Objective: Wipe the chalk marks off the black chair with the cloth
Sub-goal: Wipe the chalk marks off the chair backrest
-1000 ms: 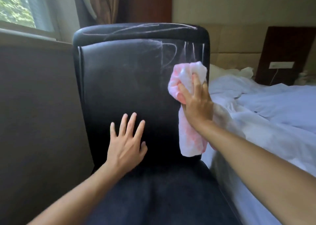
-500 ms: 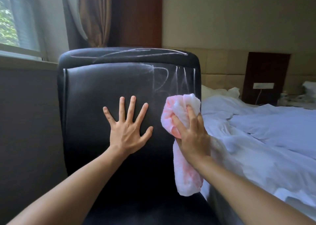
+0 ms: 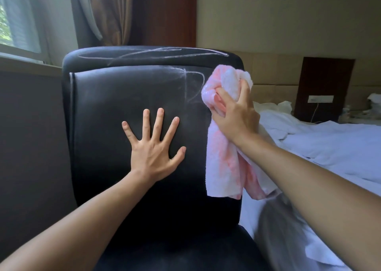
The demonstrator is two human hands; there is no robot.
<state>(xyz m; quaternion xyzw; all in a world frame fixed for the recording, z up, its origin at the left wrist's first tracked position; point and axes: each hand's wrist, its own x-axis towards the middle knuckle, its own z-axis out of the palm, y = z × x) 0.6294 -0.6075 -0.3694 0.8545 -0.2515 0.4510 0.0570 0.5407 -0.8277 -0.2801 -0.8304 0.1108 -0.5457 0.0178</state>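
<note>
The black chair (image 3: 107, 109) faces me, its backrest filling the middle of the view. White chalk marks (image 3: 156, 54) run along its top edge, and smeared loops show on the upper right of the backrest. My right hand (image 3: 235, 114) grips a bunched pink and white cloth (image 3: 222, 163) and presses it against the backrest's upper right edge; the rest of the cloth hangs down below the wrist. My left hand (image 3: 154, 145) lies flat on the middle of the backrest with its fingers spread.
A bed with rumpled white sheets (image 3: 329, 147) stands close on the chair's right. A dark low wall (image 3: 31, 136) under a window (image 3: 18, 23) lies on the left. Curtains (image 3: 103, 12) hang behind the chair. A dark headboard panel with a wall socket (image 3: 320, 98) is at the back right.
My right hand has carried the cloth up the backrest's right side, over the vertical chalk strokes. My left hand has slid up to the middle of the backrest and spread its fingers.
</note>
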